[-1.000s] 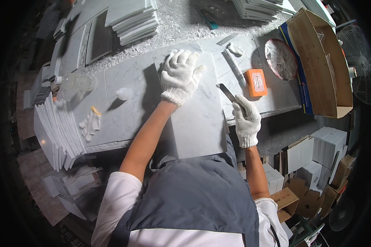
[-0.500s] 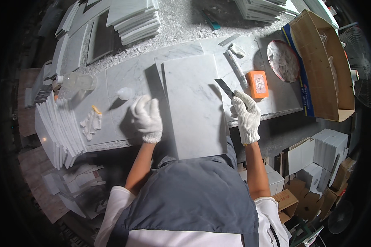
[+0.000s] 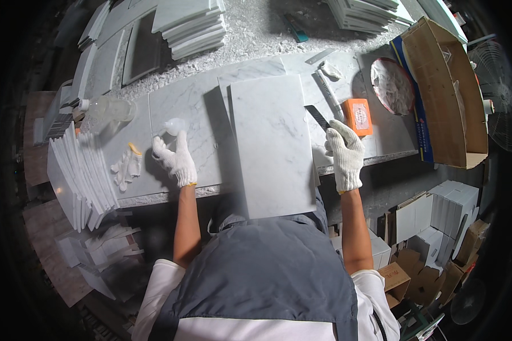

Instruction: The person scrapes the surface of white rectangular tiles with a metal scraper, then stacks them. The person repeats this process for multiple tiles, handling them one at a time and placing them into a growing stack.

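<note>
pale slab (image 3: pixel 273 148) between gloved hands (image 3: pixel 347 156), blade (image 3: pixel 317 117) in the right

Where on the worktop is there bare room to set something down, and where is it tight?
One bare patch of worktop lies between the white bulb and the marble tile. A smaller one lies between the orange box and the open carton. Right of the tile is crowded: right hand, blade, marker.
</note>
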The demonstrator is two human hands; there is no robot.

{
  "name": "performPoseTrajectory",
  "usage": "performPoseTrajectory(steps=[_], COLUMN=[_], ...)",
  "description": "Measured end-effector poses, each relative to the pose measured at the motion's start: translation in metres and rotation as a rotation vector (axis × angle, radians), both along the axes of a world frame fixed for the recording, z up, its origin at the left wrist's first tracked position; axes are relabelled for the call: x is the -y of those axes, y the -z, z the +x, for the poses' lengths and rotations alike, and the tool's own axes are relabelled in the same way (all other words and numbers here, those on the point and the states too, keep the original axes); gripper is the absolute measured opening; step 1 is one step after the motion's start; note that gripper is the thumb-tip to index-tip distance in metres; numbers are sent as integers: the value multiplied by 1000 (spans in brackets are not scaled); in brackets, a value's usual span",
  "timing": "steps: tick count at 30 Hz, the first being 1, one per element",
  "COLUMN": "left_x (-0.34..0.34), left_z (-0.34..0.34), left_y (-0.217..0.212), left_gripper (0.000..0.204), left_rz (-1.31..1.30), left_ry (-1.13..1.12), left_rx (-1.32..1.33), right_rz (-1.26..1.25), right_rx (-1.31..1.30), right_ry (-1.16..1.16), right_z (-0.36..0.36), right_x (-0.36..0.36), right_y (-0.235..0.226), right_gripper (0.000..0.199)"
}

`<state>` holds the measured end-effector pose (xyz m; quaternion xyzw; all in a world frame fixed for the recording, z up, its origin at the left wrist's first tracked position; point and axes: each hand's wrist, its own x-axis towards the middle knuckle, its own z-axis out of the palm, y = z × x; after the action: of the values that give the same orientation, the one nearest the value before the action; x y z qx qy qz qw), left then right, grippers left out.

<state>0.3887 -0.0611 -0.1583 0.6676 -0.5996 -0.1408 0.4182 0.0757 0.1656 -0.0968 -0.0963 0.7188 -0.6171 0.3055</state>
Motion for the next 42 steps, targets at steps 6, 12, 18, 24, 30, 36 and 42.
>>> performPoseTrajectory(steps=[6,12,18,24,30,36,42], left_x=[13,12,-50,-46,-43,-42,-42], left_z=[-3,-25,-90,-134,-152,-157,-159], left_y=[-9,-26,-67,-84,-83,-81,-76], left_gripper=[58,47,40,52,45,35,33], left_rz=[-5,2,-25,-589,-767,-852,-902], left_ry=[28,144,796,1055,1030,982,947], left_rx=[65,-264,-486,255,435,513,568], right_rz=[-61,-124,-111,-118,-87,-128,-145], right_rx=[60,65,101,39,38,83,101], right_ry=[100,111,115,99,105,112,113], right_z=[1,0,-5,-6,-6,-7,-6], right_x=[-12,-17,-13,-13,-13,-13,-13], right_y=[11,25,38,45,46,45,43], right_gripper=[36,36,36,37,35,33,34])
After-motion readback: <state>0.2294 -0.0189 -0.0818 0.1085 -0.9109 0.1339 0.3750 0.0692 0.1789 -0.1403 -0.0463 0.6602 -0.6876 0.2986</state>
